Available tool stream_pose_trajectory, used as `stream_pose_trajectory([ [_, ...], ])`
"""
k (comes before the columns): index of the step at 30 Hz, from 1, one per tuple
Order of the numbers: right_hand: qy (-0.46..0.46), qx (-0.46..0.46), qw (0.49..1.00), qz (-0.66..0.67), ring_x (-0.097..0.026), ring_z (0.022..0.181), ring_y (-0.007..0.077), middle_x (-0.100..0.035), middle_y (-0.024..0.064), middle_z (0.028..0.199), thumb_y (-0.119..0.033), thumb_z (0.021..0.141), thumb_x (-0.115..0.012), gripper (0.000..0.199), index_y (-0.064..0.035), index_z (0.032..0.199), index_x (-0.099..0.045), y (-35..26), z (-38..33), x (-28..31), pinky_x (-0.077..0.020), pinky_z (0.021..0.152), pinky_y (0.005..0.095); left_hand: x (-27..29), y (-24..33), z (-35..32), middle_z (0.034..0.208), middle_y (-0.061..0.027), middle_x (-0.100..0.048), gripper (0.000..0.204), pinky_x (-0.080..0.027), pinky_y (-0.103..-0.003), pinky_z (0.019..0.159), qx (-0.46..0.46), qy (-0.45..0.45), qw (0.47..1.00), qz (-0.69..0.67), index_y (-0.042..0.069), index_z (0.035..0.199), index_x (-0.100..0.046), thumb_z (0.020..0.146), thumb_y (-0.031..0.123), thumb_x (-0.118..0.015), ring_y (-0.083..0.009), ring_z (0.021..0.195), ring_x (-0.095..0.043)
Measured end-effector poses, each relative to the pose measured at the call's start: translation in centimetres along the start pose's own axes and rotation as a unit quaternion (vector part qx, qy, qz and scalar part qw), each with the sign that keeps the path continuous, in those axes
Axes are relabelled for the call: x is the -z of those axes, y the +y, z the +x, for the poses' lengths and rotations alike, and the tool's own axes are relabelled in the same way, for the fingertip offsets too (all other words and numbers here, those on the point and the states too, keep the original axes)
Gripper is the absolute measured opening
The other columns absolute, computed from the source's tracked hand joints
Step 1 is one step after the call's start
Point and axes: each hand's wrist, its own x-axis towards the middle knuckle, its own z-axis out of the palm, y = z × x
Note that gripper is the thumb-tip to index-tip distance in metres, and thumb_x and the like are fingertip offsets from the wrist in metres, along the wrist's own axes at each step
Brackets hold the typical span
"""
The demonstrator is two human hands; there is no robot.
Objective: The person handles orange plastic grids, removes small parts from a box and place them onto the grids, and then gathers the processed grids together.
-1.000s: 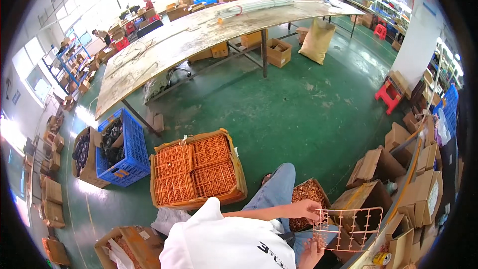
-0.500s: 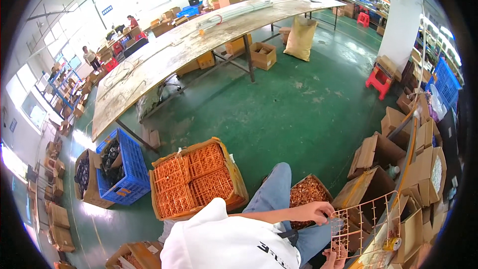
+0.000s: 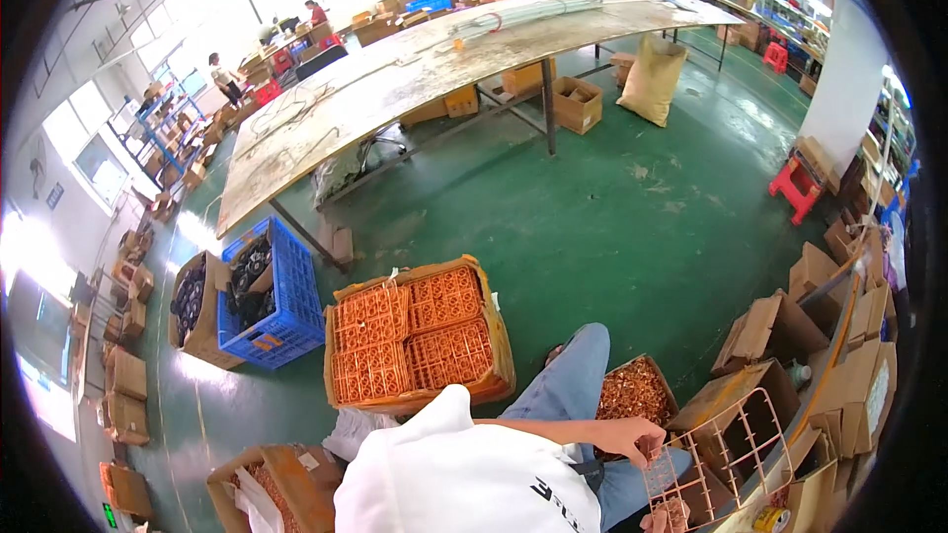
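Left hand (image 3: 632, 436): grip closed on top edge of pinkish plastic frame (image 3: 716, 454), which hangs below and right of it. Right hand (image 3: 664, 516) at picture's lower edge, grip unreadable. Box of small orange parts (image 3: 632, 390) just above. Open green floor (image 3: 632, 227) beyond; cardboard boxes (image 3: 790, 336) crowd the right.

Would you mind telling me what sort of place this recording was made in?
Most likely a small factory or assembly workshop: a long worn worktable on a green floor, stacked cardboard boxes, and a carton of orange plastic part frames.
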Motion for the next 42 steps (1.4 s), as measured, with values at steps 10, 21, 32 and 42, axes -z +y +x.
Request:
stream_pose_trajectory([
  [10,0.030,-0.079,0.996,-0.034,-0.048,0.081,0.0136,-0.055,0.0064,0.100,-0.009,0.089,-0.057,0.025,-0.0025,0.113,-0.052,1.3,-0.6,0.7,-0.0418,0.069,0.0269,0.4,-2.3,-1.5,0.080,-0.0095,-0.057,0.031,-0.045,-0.036,0.063,-0.044,0.102,0.967,0.228,0.004,0.086,-0.055,0.066,0.018,-0.074,-0.0241,0.074,-0.058],
  [21,0.126,-0.099,0.976,-0.145,-0.060,0.077,0.0118,-0.064,0.0078,0.090,-0.002,0.088,-0.053,0.016,0.0059,0.100,-0.059,0.0,-2.0,-0.1,-0.0483,0.072,0.0241,0.7,-1.5,-2.1,0.083,-0.0074,-0.054,0.018,-0.047,-0.030,0.066,0.120,-0.101,0.977,0.146,-0.001,0.084,-0.054,0.076,0.007,-0.068,-0.0168,0.074,-0.055],
  [32,0.264,-0.123,0.952,-0.094,-0.063,0.077,0.0152,-0.066,0.0092,0.088,-0.002,0.087,-0.053,0.015,0.0058,0.098,-0.061,0.7,-11.0,2.0,-0.0504,0.070,0.0254,-4.2,-2.0,0.8,0.086,-0.0120,-0.064,0.020,-0.049,-0.028,0.073,0.211,-0.223,0.943,0.127,-0.001,0.097,-0.053,0.081,0.006,-0.063,-0.0170,0.079,-0.064],
  [42,0.329,-0.078,0.940,-0.045,-0.063,0.075,0.0154,-0.067,0.0104,0.086,-0.002,0.086,-0.055,0.016,0.0064,0.097,-0.064,1.7,-13.5,3.6,-0.0501,0.070,0.0257,-6.1,-3.1,3.8,0.098,-0.0108,-0.064,0.026,-0.049,-0.026,0.076,0.197,-0.266,0.943,-0.016,-0.001,0.109,-0.050,0.085,0.001,-0.057,-0.0170,0.087,-0.064],
])
